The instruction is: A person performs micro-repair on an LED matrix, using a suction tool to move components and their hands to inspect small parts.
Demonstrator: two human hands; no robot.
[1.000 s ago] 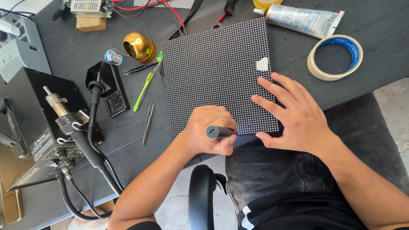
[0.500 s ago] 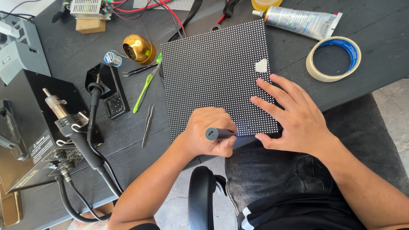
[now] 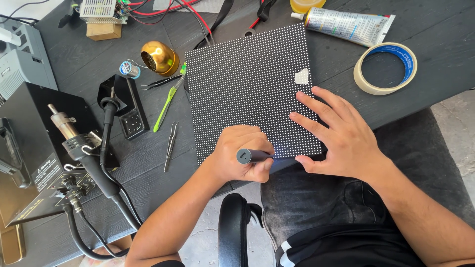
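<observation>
My left hand (image 3: 242, 154) is curled shut around a short dark pen-shaped tool (image 3: 253, 155), its tip lying toward the near edge of the dotted black panel (image 3: 247, 84) that lies flat on the dark table (image 3: 430, 29). My right hand (image 3: 341, 136) holds nothing — fingers spread, palm pressing down on the panel's near right corner. A small pale patch (image 3: 302, 76) sits on the panel just beyond my fingertips. To the left of the panel lie a green-handled tool (image 3: 167, 104), tweezers (image 3: 170, 146) and a brass-coloured cup (image 3: 158, 58) — all apart from my hands. A roll of tape (image 3: 386, 68) and a tube (image 3: 346, 24) rest to the right, well clear. The hot-air handle (image 3: 81, 148) leans on its black station at far left.
</observation>
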